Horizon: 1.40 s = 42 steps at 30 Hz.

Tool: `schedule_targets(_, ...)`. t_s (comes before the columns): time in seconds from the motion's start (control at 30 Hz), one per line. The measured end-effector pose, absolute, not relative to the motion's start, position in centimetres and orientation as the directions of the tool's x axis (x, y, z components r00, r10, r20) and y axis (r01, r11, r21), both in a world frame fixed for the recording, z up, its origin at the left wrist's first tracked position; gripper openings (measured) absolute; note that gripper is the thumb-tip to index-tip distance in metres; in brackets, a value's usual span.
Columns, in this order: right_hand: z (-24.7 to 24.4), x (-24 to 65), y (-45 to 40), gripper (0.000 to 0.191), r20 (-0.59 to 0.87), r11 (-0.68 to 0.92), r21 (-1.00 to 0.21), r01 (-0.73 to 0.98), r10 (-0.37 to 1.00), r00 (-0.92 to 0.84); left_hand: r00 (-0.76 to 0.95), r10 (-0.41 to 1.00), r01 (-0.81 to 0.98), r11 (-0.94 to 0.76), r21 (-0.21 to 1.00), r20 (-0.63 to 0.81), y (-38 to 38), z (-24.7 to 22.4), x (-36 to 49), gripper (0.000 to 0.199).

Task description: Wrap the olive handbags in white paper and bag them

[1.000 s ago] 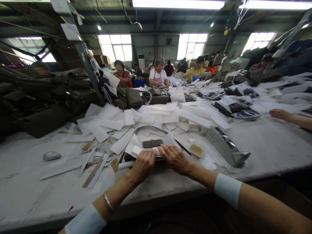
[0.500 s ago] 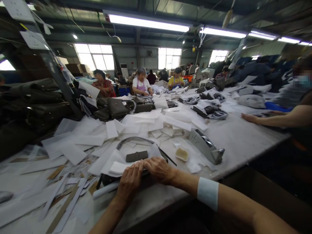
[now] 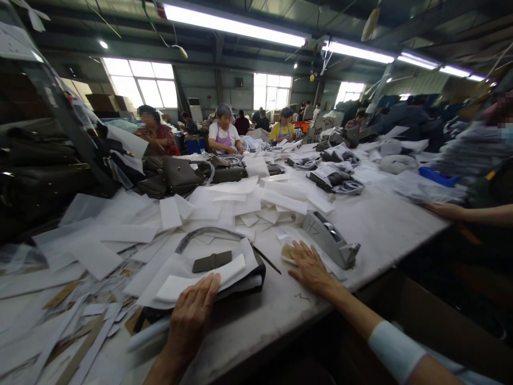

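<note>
A dark bag (image 3: 260, 272) lies near the front edge of the table, its handle arched behind it. White foam sheets (image 3: 176, 286) and a dark grey strap piece (image 3: 212, 261) rest on top. My left hand (image 3: 194, 307) presses on the front edge of the foam, its fingers close together and holding the foam against the bag. Over a small tray with a yellowish pad (image 3: 287, 251), my right hand (image 3: 310, 264) has its fingers spread, touching or just above the pad. Right behind it stands a grey tape dispenser (image 3: 331, 238) marked in black.
White sheets (image 3: 236, 198) are heaped across the table (image 3: 385, 230), with card strips (image 3: 82, 350) at the left. Dark bags (image 3: 180, 176) lie behind. Several people work at the far side, and a person's hand (image 3: 444, 209) rests at the right edge.
My right hand has left the bag's front edge and moved right to the small tray, its fingers now spread. My left hand stays on the foam. The view has shifted slightly right.
</note>
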State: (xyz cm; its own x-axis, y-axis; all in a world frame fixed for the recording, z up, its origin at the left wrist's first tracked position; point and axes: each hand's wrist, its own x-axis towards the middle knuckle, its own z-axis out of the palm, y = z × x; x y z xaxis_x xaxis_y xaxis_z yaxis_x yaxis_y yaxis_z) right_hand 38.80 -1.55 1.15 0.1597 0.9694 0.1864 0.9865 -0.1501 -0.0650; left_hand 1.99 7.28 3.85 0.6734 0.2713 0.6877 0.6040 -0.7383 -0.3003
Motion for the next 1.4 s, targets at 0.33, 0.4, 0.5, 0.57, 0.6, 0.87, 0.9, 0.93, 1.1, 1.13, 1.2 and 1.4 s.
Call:
schedule_targets(0.33, 3.8, 41.5, -3.1, 0.045, 0.368, -0.066, -0.356, 0.932, 0.907, 0.205, 0.623, 0.281, 0.623, -0.743, -0.246, 0.730, 7.1, 4.0, 1.7, 0.044)
schedule_targets(0.4, 4.0, 43.4, -4.8, 0.037, 0.333, -0.228, -0.356, 0.906, 0.875, 0.351, 0.609, 0.284, 0.630, -0.740, -0.235, 0.740, 7.2, 3.8, 1.6, 0.046)
schedule_targets(0.5, 3.2, 45.7, -7.2, 0.030, 0.229, -0.450, -0.293, 0.844, 0.824, 0.519, 0.611, 0.288, 0.630, -0.741, -0.233, 0.737, 7.3, 3.6, 1.4, 0.049)
schedule_targets(0.57, 2.3, 46.3, -8.3, 0.027, 0.174, -0.474, -0.287, 0.833, 0.829, 0.531, 0.629, 0.293, 0.624, -0.742, -0.244, 0.720, 7.3, 3.6, 1.3, 0.049)
schedule_targets(0.6, 1.9, 46.4, -8.6, 0.026, 0.160, -0.470, -0.307, 0.827, 0.831, 0.532, 0.636, 0.296, 0.624, -0.741, -0.249, 0.713, 7.2, 3.7, 1.3, 0.050)
schedule_targets(0.87, 2.2, 45.4, -9.5, 0.029, 0.242, -0.465, -0.459, 0.757, 0.754, 0.610, 0.593, 0.278, 0.628, -0.746, -0.219, 0.756, 7.0, 4.5, 1.5, 0.059)
schedule_targets(0.9, 2.6, 45.4, -9.7, 0.030, 0.256, -0.458, -0.463, 0.759, 0.750, 0.609, 0.592, 0.283, 0.626, -0.751, -0.211, 0.754, 7.0, 4.6, 1.5, 0.060)
schedule_targets(0.93, 3.1, 45.4, -9.9, 0.032, 0.273, -0.443, -0.460, 0.769, 0.754, 0.598, 0.591, 0.291, 0.626, -0.754, -0.200, 0.753, 7.0, 4.7, 1.4, 0.061)
schedule_targets(1.1, 6.4, 43.0, -10.1, 0.033, 0.349, -0.268, -0.464, 0.844, 0.820, 0.453, 0.551, 0.343, 0.654, -0.744, -0.138, 0.761, 7.1, 4.9, 1.1, 0.060)
schedule_targets(1.13, 7.1, 41.7, -9.9, 0.032, 0.305, -0.231, -0.514, 0.826, 0.851, 0.428, 0.541, 0.355, 0.663, -0.738, -0.127, 0.762, 7.1, 4.9, 1.1, 0.059)
schedule_targets(1.2, 8.5, 38.4, -9.6, 0.031, 0.082, -0.202, -0.652, 0.730, 0.939, 0.333, 0.523, 0.384, 0.681, -0.725, -0.103, 0.761, 7.2, 5.0, 1.0, 0.058)
schedule_targets(1.4, 10.1, 27.8, -9.6, 0.032, -0.520, -0.543, -0.833, 0.107, 0.703, -0.485, 0.461, 0.470, 0.717, -0.697, -0.004, 0.753, 7.7, 5.4, 0.2, 0.064)
